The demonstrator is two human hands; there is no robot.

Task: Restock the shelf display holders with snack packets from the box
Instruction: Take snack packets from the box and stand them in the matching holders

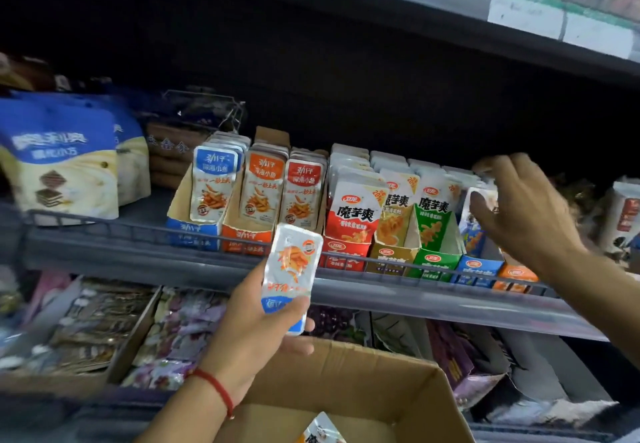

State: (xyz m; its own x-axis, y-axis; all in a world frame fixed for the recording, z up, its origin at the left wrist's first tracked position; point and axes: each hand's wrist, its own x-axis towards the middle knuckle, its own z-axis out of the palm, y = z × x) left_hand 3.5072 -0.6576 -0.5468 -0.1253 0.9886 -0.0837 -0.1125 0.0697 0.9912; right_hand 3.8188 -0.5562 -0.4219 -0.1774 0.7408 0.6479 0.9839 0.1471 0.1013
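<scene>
Two hands: left (pixel 256 325) grips packet (pixel 292 269) (upside down); right (pixel 519 207) spread open among holders (pixel 479 266).

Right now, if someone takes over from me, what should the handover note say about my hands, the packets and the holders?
Left hand: grips one packet with a blue end, held below the shelf rail.
Right hand: reaching into the blue holder at the right, fingers around a packet there; blurred, grip unclear.
Box: open at the bottom, at least one packet inside.
Done: the holders in view all show packets.
Left: place the held packet, probably in the left blue holder, then empty the box.
</scene>
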